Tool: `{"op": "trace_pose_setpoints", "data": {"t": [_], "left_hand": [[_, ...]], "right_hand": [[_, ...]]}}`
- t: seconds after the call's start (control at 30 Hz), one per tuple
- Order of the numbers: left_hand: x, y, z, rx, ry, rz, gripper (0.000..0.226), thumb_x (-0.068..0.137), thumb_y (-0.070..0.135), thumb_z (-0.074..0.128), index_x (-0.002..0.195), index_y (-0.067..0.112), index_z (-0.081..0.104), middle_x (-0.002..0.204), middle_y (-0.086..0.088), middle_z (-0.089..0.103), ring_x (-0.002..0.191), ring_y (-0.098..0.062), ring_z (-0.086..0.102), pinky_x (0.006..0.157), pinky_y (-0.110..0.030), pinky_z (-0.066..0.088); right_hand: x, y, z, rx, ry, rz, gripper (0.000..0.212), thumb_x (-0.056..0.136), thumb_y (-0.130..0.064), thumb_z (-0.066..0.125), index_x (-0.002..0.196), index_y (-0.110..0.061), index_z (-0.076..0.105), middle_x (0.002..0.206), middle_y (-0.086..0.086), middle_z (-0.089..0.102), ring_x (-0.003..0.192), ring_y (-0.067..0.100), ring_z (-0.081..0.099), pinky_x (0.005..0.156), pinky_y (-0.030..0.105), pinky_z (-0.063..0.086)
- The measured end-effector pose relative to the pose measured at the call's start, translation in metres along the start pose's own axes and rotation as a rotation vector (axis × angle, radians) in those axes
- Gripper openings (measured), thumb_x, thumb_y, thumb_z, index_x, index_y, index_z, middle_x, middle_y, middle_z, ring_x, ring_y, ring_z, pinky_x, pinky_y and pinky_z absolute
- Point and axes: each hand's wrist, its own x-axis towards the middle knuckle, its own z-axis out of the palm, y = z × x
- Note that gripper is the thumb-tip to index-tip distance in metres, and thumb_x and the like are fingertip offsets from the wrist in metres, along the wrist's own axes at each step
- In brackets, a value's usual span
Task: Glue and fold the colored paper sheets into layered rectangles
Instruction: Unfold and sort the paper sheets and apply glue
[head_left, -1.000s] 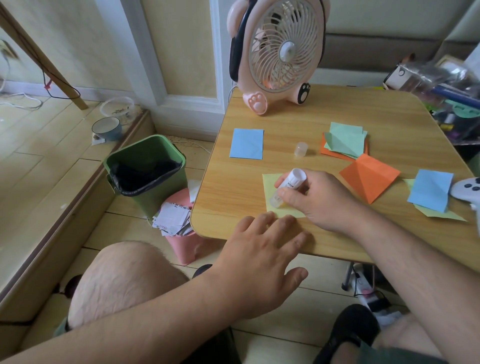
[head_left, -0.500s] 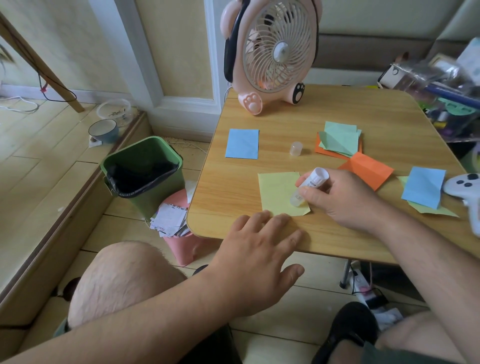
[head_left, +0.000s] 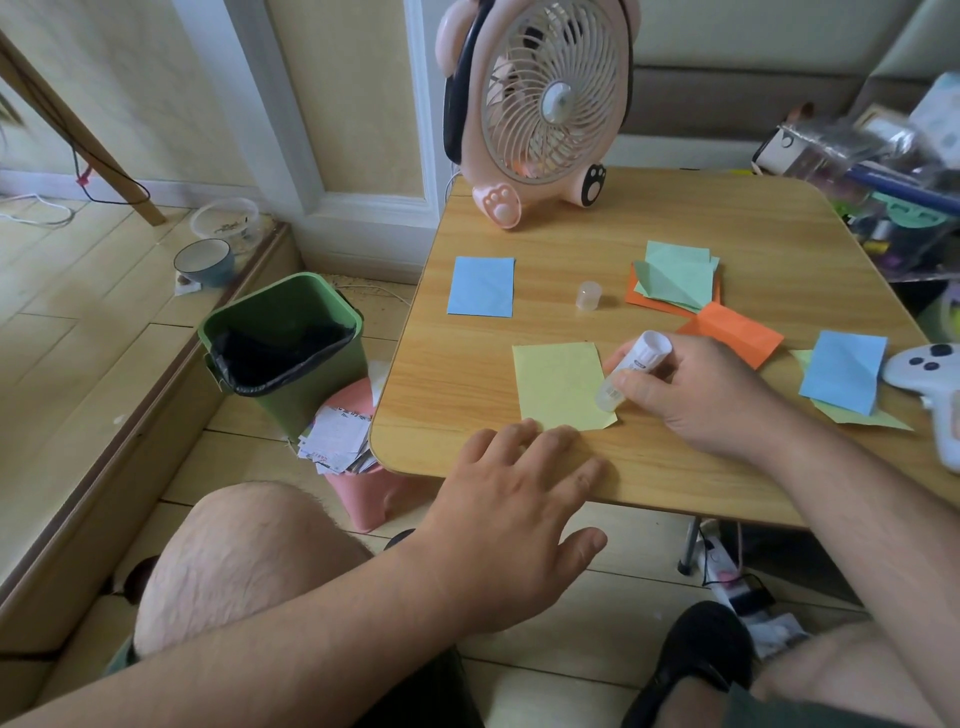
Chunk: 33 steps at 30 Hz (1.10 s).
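Wooden table (head_left: 675, 218) carries a yellow sheet (head_left: 558, 387) near its front edge. Right hand (head_left: 696, 395) grips a glue stick (head_left: 631, 371) on it; left hand (head_left: 514, 514) lies spread, fingertips pressing the sheet

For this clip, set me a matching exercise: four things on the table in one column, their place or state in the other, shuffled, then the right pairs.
Things:
1. glue stick
2. glue cap
3. yellow sheet
4. blue rectangle

Places or states:
A. lies alone near the table's left edge
B. gripped in the right hand, tip down
C. stands upright between blue and orange paper
D. near edge under the left hand fingertips

Pairs: 1-B, 2-C, 3-D, 4-A
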Motion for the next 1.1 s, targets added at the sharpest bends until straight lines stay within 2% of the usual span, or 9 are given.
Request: {"op": "trace_pose_setpoints", "data": {"t": [0.17, 0.27, 0.3, 0.37, 0.43, 0.63, 0.83, 0.97, 1.1], "left_hand": [[0.000, 0.000, 0.000, -0.001, 0.003, 0.001, 0.057, 0.101, 0.063, 0.037, 0.143, 0.028, 0.053, 0.150, -0.006, 0.050, 0.132, -0.038, 0.048, 0.102, -0.050, 0.042], [0.000, 0.000, 0.000, -0.001, 0.007, -0.001, 0.057, 0.101, 0.063, 0.037, 0.143, 0.027, 0.053, 0.149, -0.006, 0.050, 0.132, -0.038, 0.048, 0.102, -0.051, 0.042], [0.000, 0.000, 0.000, -0.003, 0.007, -0.005, 0.057, 0.101, 0.063, 0.037, 0.143, 0.027, 0.053, 0.150, -0.006, 0.049, 0.132, -0.038, 0.047, 0.103, -0.051, 0.041], [-0.001, 0.002, 0.000, -0.020, 0.008, -0.021, 0.057, 0.101, 0.063, 0.036, 0.143, 0.028, 0.052, 0.151, -0.006, 0.047, 0.133, -0.038, 0.045, 0.105, -0.052, 0.039], [-0.002, 0.005, 0.002, -0.026, 0.020, -0.027, 0.058, 0.101, 0.063, 0.037, 0.143, 0.026, 0.052, 0.151, -0.007, 0.046, 0.132, -0.038, 0.044, 0.107, -0.052, 0.037], [-0.003, 0.002, 0.005, 0.018, 0.039, 0.031, 0.062, 0.102, 0.061, 0.040, 0.145, 0.018, 0.052, 0.150, -0.015, 0.047, 0.128, -0.037, 0.048, 0.095, -0.049, 0.042], [-0.004, 0.002, 0.005, 0.033, 0.028, 0.035, 0.064, 0.102, 0.061, 0.039, 0.150, 0.018, 0.048, 0.152, -0.015, 0.045, 0.130, -0.038, 0.047, 0.095, -0.049, 0.042], [-0.003, 0.002, 0.004, 0.040, 0.016, 0.034, 0.065, 0.102, 0.061, 0.039, 0.150, 0.018, 0.047, 0.152, -0.016, 0.045, 0.128, -0.038, 0.048, 0.095, -0.050, 0.042], [-0.004, 0.003, 0.003, 0.062, 0.007, 0.041, 0.065, 0.101, 0.062, 0.041, 0.148, 0.018, 0.049, 0.150, -0.017, 0.047, 0.126, -0.039, 0.050, 0.096, -0.050, 0.044]], "right_hand": [[0.001, -0.004, -0.002, -0.024, 0.011, -0.007, 0.007, 0.094, -0.029, 0.067, 0.089, -0.031, 0.072, 0.089, -0.023, 0.070, 0.083, 0.007, 0.063, 0.075, 0.028, 0.050], [0.000, -0.014, -0.005, 0.013, 0.071, -0.028, 0.010, 0.096, -0.025, 0.067, 0.087, -0.029, 0.072, 0.084, -0.011, 0.071, 0.077, 0.003, 0.059, 0.064, 0.015, 0.044], [0.000, -0.018, -0.004, 0.053, 0.090, -0.034, 0.010, 0.096, -0.024, 0.067, 0.088, -0.028, 0.072, 0.084, -0.007, 0.071, 0.073, 0.004, 0.058, 0.063, 0.015, 0.043], [0.001, -0.025, 0.002, 0.127, 0.091, -0.033, 0.006, 0.096, -0.027, 0.069, 0.092, -0.028, 0.073, 0.088, 0.002, 0.072, 0.076, 0.011, 0.060, 0.069, 0.024, 0.047], [0.001, -0.030, 0.013, 0.156, 0.053, -0.034, 0.005, 0.096, -0.032, 0.069, 0.095, -0.031, 0.074, 0.090, -0.002, 0.074, 0.082, 0.015, 0.064, 0.074, 0.031, 0.050], [0.005, -0.037, 0.037, 0.120, -0.060, -0.040, 0.008, 0.094, -0.038, 0.071, 0.102, -0.035, 0.073, 0.097, -0.005, 0.076, 0.088, 0.017, 0.065, 0.082, 0.032, 0.053], [0.008, -0.037, 0.045, 0.115, -0.082, -0.063, 0.005, 0.094, -0.037, 0.071, 0.098, -0.035, 0.073, 0.092, -0.010, 0.076, 0.087, 0.021, 0.067, 0.085, 0.040, 0.057], [0.012, -0.034, 0.046, 0.087, -0.084, -0.055, 0.003, 0.093, -0.035, 0.072, 0.095, -0.036, 0.072, 0.086, -0.022, 0.072, 0.080, 0.011, 0.066, 0.080, 0.034, 0.054], [0.012, -0.030, 0.042, 0.055, -0.078, -0.056, 0.003, 0.093, -0.034, 0.070, 0.095, -0.035, 0.073, 0.084, -0.024, 0.071, 0.071, 0.001, 0.059, 0.071, 0.024, 0.048]]}}
